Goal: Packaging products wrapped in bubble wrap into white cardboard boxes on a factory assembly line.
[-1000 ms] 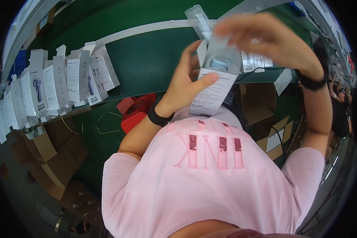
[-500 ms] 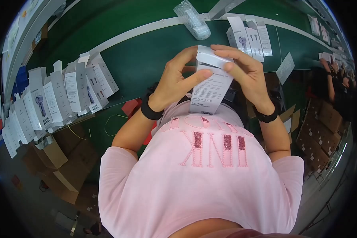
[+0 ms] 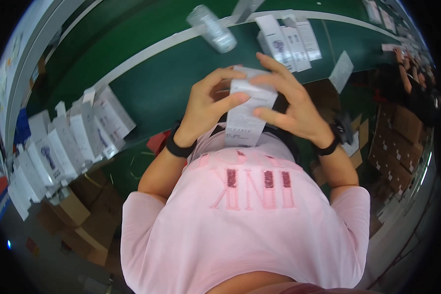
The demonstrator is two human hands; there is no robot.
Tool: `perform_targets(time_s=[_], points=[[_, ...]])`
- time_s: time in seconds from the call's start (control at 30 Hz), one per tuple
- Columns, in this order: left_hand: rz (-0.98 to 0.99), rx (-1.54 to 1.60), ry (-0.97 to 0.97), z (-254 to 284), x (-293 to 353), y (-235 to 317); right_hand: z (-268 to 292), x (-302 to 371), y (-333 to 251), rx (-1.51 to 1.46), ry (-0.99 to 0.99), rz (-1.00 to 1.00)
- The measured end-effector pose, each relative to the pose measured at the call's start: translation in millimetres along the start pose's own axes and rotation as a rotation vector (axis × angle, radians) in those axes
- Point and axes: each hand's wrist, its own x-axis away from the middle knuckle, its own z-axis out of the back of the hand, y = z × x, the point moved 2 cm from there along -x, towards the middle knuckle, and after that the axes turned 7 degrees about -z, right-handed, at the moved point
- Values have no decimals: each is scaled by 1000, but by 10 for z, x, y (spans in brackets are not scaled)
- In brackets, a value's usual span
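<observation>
Close in front of my body, a tall white printed box [image 3: 245,117] stands upright, its lower end against my pink shirt. My left hand [image 3: 213,100] grips its left side near the top, the thumb lying across the printed face. On the other side my right hand [image 3: 294,105] has its fingers spread, somewhat blurred, around the upper right corner. Its thumb is in front of the printed face; whether it touches the box I cannot tell. The top of the box looks folded over, though blur hides the edges.
Several white boxes [image 3: 46,157] stand in a row at the left, some with flaps up. More white boxes [image 3: 286,44] stand beyond my right hand. A bubble-wrapped item [image 3: 213,29] lies on the green bench [image 3: 157,73]. Brown cartons [image 3: 397,139] and another person [image 3: 416,88] are at the right.
My right hand's fingers have lifted and spread from the box top. The lid flap, raised before, now looks lower. The whole view has shifted and tilted slightly.
</observation>
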Motion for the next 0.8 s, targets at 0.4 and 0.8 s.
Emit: perform_targets(time_s=[0.4,0.8], points=[[476,-260,333,-431,-1290,-1815,2452,578,2894,234,1081,-556],[190,-717,723,-604,-1633,-2475,2489,408,4196,753,1083,-648]])
